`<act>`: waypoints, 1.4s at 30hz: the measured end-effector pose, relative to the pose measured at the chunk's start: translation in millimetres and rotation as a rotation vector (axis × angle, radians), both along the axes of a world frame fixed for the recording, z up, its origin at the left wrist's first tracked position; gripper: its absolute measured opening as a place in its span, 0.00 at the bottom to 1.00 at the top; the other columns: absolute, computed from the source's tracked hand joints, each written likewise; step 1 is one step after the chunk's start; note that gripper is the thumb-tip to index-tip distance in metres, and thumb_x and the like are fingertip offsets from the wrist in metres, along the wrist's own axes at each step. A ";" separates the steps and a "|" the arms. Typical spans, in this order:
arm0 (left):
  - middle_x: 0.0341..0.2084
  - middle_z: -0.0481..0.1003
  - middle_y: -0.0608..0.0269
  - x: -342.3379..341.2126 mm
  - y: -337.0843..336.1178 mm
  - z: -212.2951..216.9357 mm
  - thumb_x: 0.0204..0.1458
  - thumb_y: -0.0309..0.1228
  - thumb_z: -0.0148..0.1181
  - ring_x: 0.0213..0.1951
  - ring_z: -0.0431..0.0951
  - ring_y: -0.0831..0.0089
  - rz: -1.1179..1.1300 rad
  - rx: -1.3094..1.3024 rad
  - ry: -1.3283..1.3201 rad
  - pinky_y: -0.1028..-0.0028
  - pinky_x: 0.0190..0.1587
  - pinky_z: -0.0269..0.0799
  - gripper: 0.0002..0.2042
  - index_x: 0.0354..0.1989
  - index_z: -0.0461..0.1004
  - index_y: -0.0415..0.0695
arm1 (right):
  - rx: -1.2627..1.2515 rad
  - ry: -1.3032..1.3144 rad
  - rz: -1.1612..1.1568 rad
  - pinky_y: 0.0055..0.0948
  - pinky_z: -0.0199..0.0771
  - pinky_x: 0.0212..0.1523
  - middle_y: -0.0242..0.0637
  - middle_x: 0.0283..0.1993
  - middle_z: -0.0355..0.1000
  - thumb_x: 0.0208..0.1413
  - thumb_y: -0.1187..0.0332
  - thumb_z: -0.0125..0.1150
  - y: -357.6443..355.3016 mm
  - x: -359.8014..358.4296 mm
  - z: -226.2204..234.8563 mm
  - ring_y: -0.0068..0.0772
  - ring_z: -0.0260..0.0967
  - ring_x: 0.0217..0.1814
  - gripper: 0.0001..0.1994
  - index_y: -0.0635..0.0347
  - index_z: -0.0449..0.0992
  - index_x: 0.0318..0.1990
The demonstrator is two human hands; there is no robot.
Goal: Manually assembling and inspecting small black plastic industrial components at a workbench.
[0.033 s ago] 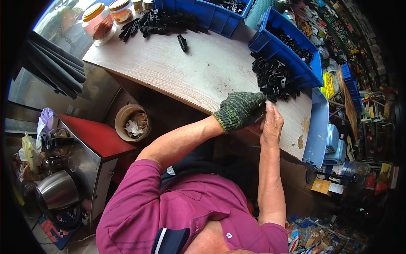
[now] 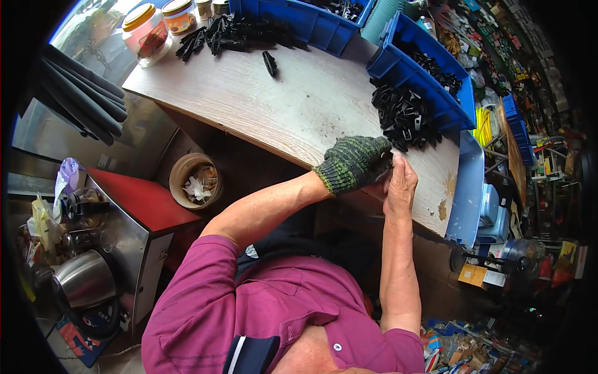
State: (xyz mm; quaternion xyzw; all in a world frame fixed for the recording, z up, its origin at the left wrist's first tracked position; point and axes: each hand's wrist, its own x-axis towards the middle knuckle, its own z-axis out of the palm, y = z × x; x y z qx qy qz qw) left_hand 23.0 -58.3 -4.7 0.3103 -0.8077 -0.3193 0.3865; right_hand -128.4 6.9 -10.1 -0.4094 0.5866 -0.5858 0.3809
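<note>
My left hand (image 2: 354, 163), in a dark green and black knitted glove, is curled at the front edge of the table (image 2: 280, 106). Bare and held upright, my right hand (image 2: 400, 186) meets it at the fingertips. Both hands are closed; whatever lies between them is hidden by the glove and fingers. Just beyond the fingertips is a heap of small black plastic parts (image 2: 405, 115), some with slots. Across the table, longer black plastic pieces (image 2: 233, 34) lie in a pile, and a single black piece (image 2: 269, 63) rests apart from it.
Blue bins (image 2: 417, 78) with black parts stand along the table's far and right sides. Jars with yellow lids (image 2: 146, 37) are at the far left corner. A waste bucket (image 2: 177, 181) sits on the floor, near a red-topped cabinet (image 2: 140, 199) and a metal kettle (image 2: 84, 280).
</note>
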 end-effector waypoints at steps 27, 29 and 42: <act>0.39 0.77 0.53 177.4 -142.6 0.9 0.60 0.41 0.52 0.41 0.76 0.47 0.848 -0.338 -0.711 0.52 0.43 0.73 0.12 0.37 0.77 0.47 | 0.069 -0.213 -0.163 0.32 0.73 0.14 0.23 0.12 0.49 0.65 0.53 0.49 3.1 18.4 21.0 0.19 0.51 0.11 0.18 0.52 0.63 0.25; 0.35 0.77 0.50 173.5 -141.2 -1.6 0.60 0.40 0.52 0.40 0.77 0.47 0.824 -0.283 -0.630 0.51 0.42 0.73 0.12 0.35 0.77 0.46 | 0.079 -0.252 -0.178 0.33 0.73 0.14 0.23 0.12 0.48 0.64 0.52 0.47 2.4 18.1 21.5 0.20 0.49 0.11 0.18 0.52 0.63 0.26; 0.36 0.78 0.53 28.6 9.4 8.7 0.62 0.28 0.58 0.39 0.79 0.69 -0.071 0.273 0.159 0.68 0.43 0.74 0.09 0.45 0.76 0.37 | 0.037 -0.364 -0.343 0.32 0.73 0.13 0.26 0.19 0.51 0.64 0.58 0.44 1.6 22.8 23.0 0.21 0.48 0.12 0.12 0.55 0.64 0.32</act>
